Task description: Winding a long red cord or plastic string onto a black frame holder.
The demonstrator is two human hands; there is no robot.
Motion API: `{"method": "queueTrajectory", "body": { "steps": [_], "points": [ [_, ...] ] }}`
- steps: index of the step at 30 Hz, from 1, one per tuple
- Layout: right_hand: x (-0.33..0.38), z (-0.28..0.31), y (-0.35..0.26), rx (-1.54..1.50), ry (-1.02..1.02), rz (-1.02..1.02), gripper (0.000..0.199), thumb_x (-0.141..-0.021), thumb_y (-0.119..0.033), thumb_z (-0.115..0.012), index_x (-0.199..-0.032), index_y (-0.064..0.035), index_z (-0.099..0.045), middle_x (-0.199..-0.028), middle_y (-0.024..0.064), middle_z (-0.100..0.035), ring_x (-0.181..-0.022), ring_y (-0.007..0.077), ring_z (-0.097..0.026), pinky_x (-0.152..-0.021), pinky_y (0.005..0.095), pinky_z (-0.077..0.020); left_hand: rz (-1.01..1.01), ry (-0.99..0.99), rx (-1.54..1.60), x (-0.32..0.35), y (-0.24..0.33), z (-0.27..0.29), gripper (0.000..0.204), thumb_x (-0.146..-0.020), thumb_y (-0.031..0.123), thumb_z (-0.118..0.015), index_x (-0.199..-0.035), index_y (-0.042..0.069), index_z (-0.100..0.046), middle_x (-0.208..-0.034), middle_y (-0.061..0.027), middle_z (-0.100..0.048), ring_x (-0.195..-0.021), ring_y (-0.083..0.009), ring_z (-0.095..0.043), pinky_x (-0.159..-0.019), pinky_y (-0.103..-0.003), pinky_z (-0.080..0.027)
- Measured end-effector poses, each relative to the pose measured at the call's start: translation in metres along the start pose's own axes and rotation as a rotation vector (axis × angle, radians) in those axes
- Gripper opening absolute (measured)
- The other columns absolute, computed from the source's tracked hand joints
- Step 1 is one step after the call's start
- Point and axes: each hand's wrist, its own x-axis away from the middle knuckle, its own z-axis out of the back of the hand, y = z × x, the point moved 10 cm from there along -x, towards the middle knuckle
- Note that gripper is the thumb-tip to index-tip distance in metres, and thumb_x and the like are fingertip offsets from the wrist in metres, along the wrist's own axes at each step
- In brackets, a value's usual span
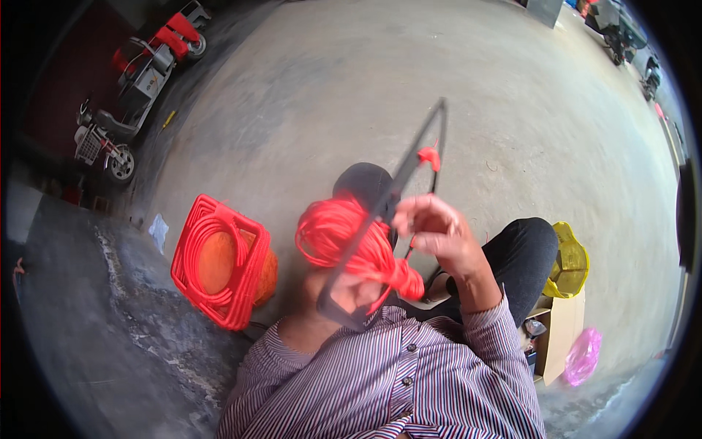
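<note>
A bundle of bright red cord [338,235], gathered into a tight neck at one end, lies over my left hand [344,293]. The fingers of that hand are closed round it from below and partly hidden by the cord. A long narrow black frame [344,272], smeared by motion, slants up across the bundle. Its lower end overlaps my left hand; whether that hand also grips it I cannot tell. A red knot of cord [430,157] sits on its far side. My right hand [439,230] is beside the frame, fingers curled in toward the thumb; what they hold is hidden.
To my left, a red rectangular coil of cord [219,263] leans on an orange rounded object [265,274]. A yellow basin [569,262], an open cardboard box [561,336] and a pink plastic bag [583,357] are on the right. Parked vehicles [139,95] stand far left.
</note>
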Motion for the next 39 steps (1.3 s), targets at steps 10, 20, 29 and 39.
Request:
{"method": "queueTrajectory", "body": {
  "steps": [10, 20, 29, 39],
  "points": [
    [0.018, -0.004, -0.027, -0.263, 0.147, 0.279, 0.036, -0.075, -0.005, -0.069, -0.108, -0.0045, -0.056, -0.109, 0.009, -0.056, -0.1, 0.0168, -0.056, -0.086, 0.0318, -0.047, -0.074, 0.031, -0.268, -0.009, 0.009, -0.005, 0.037, -0.079, -0.004, -0.058, -0.115, 0.002, -0.05, -0.067, 0.0003, -0.049, -0.048, -0.0062, -0.041, -0.043, -0.023, -0.031],
    [0.027, 0.014, -0.029, -0.208, 0.224, 0.28, 0.038, -0.084, -0.018, -0.063, -0.112, -0.0022, -0.043, -0.104, 0.018, -0.061, -0.095, 0.0269, -0.062, -0.089, 0.0416, -0.0495, -0.194, -0.06, -0.317, -0.005, 0.023, 0.001, 0.053, -0.089, 0.012, -0.062, -0.137, 0.007, -0.044, -0.091, -0.0121, -0.054, -0.053, -0.0111, -0.045, -0.042, -0.023, -0.034],
    [0.023, -0.029, -0.021, -0.046, 0.151, 0.384, 0.035, -0.088, -0.011, -0.065, -0.112, -0.0031, -0.041, -0.116, 0.0132, -0.056, -0.105, 0.0162, -0.054, -0.091, 0.0316, -0.043, -0.148, -0.057, -0.34, -0.006, 0.015, -0.001, 0.045, -0.09, 0.008, -0.059, -0.134, 0.005, -0.047, -0.095, -0.015, -0.058, -0.052, -0.0132, -0.046, -0.042, -0.026, -0.036],
    [0.024, 0.037, -0.004, -0.292, 0.376, 0.207, 0.023, -0.09, -0.009, -0.058, -0.109, -0.0046, -0.046, -0.099, 0.0094, -0.062, -0.085, 0.0158, -0.062, -0.077, 0.03, -0.0523, -0.148, -0.15, -0.241, -0.005, 0.02, 0.001, 0.044, -0.092, 0.006, -0.056, -0.134, 0.009, -0.046, -0.093, -0.0164, -0.055, -0.052, -0.013, -0.046, -0.041, -0.024, -0.034]
  ]
}}
